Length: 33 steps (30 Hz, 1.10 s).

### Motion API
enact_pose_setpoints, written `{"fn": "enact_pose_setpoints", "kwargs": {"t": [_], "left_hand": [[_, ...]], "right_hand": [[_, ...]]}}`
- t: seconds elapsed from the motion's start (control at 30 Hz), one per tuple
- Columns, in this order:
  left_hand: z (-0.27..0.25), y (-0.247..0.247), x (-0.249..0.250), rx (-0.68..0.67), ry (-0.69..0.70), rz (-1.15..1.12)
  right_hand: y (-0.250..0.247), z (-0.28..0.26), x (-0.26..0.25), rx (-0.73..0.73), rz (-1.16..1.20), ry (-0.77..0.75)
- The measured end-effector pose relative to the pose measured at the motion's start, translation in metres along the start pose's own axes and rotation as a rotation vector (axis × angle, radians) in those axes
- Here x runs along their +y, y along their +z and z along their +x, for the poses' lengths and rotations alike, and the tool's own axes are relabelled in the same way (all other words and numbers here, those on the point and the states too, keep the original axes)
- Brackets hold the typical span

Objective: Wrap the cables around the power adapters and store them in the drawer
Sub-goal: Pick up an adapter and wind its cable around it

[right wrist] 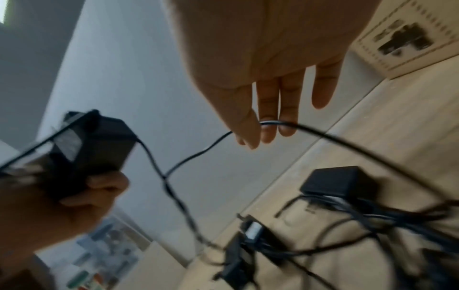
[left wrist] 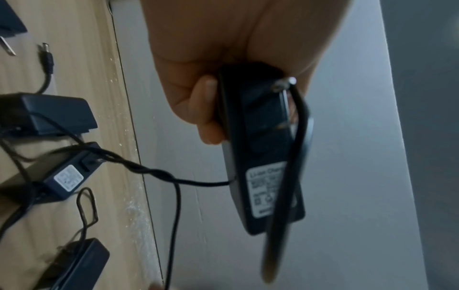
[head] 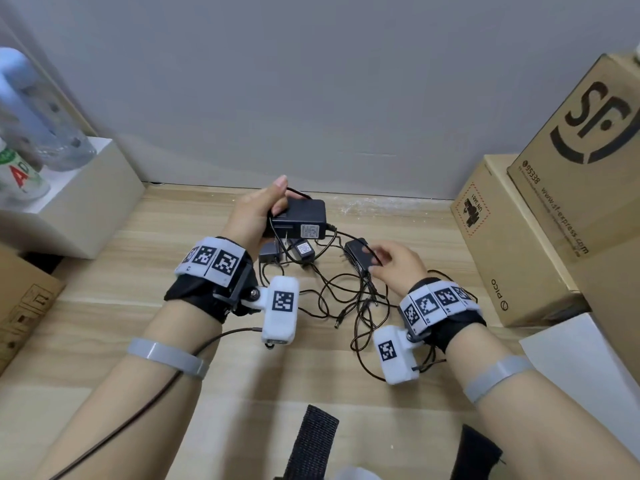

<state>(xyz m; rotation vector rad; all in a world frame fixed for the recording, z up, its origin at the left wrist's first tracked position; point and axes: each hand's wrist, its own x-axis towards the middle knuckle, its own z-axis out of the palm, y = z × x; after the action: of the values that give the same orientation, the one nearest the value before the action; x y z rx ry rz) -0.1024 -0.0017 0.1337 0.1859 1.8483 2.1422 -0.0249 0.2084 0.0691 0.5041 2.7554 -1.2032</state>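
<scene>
My left hand (head: 265, 209) grips a large black power adapter (head: 300, 220) and holds it above the wooden desk (head: 173, 323); one turn of its black cable (left wrist: 285, 176) runs over the adapter (left wrist: 263, 149) in the left wrist view. My right hand (head: 391, 263) pinches that same cable (right wrist: 270, 123) between thumb and fingers, lower and to the right of the adapter (right wrist: 94, 145). Three smaller black adapters (head: 360, 254) (head: 304, 252) (head: 270, 252) lie on the desk under my hands in a tangle of thin black cables (head: 346, 299). No drawer is in view.
Cardboard boxes (head: 519, 244) are stacked at the right, up to the desk edge. A white block (head: 90, 202) with bottles (head: 41, 126) stands at the back left, another cardboard box (head: 24, 306) at the near left. The grey wall (head: 311, 98) rises directly behind the adapters.
</scene>
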Motion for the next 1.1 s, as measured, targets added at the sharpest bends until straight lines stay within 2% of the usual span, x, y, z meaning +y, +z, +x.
{"fn": "enact_pose_setpoints", "kwargs": {"t": [0.17, 0.23, 0.33, 0.43, 0.6, 0.77, 0.93, 1.03, 1.1], "left_hand": [[-0.003, 0.009, 0.006, -0.097, -0.021, 0.017], [-0.006, 0.014, 0.009, -0.154, -0.016, 0.056], [-0.01, 0.016, 0.015, -0.169, -0.029, 0.046], [-0.011, 0.015, 0.018, -0.168, -0.053, 0.001], [-0.011, 0.011, 0.011, -0.035, -0.028, 0.142], [-0.007, 0.008, 0.007, 0.07, -0.032, 0.056], [-0.012, 0.02, 0.015, -0.075, -0.082, -0.013], [-0.014, 0.026, 0.019, -0.133, -0.062, -0.056], [-0.016, 0.029, 0.021, -0.14, -0.037, -0.054]], "right_hand": [[-0.005, -0.005, -0.052, -0.003, 0.187, -0.301], [-0.002, -0.004, -0.066, -0.035, 0.276, -0.354], [0.003, -0.002, -0.075, -0.086, 0.383, -0.335], [-0.001, -0.004, -0.075, -0.033, 0.396, -0.323], [-0.02, -0.01, -0.072, 0.098, 0.501, -0.264], [-0.032, -0.014, -0.072, 0.051, 0.567, -0.227], [-0.026, -0.009, -0.079, 0.106, 0.578, -0.235], [-0.021, -0.009, -0.084, 0.039, 0.602, -0.32], [-0.019, -0.011, -0.086, -0.014, 0.6, -0.319]]}}
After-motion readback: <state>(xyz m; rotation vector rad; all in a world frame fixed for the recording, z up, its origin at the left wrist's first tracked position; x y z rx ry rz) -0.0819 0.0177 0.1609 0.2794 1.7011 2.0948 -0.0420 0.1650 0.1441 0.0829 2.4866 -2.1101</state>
